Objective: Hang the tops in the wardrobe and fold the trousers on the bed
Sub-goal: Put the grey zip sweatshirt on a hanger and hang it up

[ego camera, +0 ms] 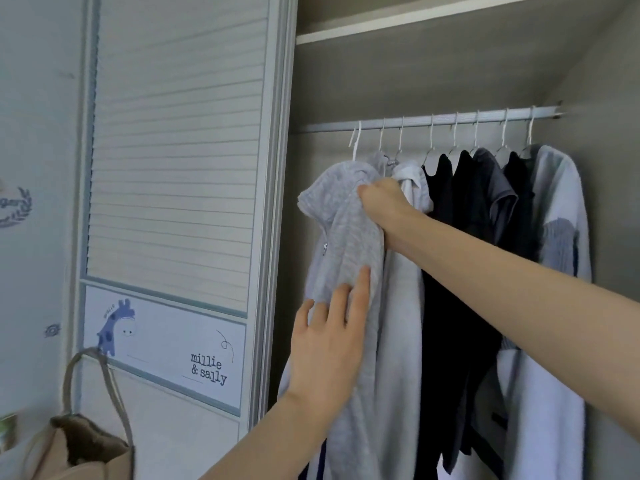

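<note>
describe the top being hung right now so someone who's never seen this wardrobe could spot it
Follow the rail in the open wardrobe to its leftmost hanger. The light grey ribbed top hangs there, gripped by the right hand, with the left hand flat on it. Its neighbours are white, then black.

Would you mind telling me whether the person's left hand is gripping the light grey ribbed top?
No, the left hand lies flat with straight fingers against the light grey ribbed top, while the right hand grips it higher up.
</note>
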Demonstrator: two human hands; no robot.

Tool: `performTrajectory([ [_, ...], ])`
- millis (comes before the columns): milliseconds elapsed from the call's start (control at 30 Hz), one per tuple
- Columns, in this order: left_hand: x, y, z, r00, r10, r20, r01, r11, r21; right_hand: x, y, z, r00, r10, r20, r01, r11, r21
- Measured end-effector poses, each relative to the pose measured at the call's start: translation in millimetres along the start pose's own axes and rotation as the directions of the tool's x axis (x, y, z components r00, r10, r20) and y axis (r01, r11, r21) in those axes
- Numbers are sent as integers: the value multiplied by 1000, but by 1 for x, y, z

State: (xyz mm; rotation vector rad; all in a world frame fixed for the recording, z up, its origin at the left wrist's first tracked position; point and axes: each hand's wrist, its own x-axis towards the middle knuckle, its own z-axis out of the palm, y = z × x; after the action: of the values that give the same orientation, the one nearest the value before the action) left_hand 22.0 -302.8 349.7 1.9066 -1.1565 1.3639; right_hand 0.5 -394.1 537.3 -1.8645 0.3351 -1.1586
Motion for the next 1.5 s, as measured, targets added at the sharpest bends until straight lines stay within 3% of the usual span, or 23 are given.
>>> performTrajectory([
  [267,31,-36,75,987,104,-125,-87,987,134,81,22,23,992,-112,-56,107,991,-81],
  [467,84,-53,160,997,83,2,-81,975,206,172,35,36,980,-117,-164,100,989,-108],
  [600,119,-78,197,997,-59,48,46,972,231,229,36,59,983,-127,-130,109,985,-137],
  [867,158,-108,259,985,-166,47,165,986,21,324,44,114,933,-3,-361,-44,991,-123],
  [1133,147,-123,299,990,-141,7,141,989,41,352,65,156,868,-114,-483,-22,964,-265],
  [1267,151,-127,293,992,-100,-72,101,995,12,360,61,147,875,-137,-463,12,965,-263],
  [1367,154,-126,289,995,-86,-54,85,996,-26,370,64,129,895,-96,-435,-12,971,-238],
  [1500,145,-122,296,997,-70,-18,71,996,46,368,80,120,934,-55,-354,-66,944,-322],
])
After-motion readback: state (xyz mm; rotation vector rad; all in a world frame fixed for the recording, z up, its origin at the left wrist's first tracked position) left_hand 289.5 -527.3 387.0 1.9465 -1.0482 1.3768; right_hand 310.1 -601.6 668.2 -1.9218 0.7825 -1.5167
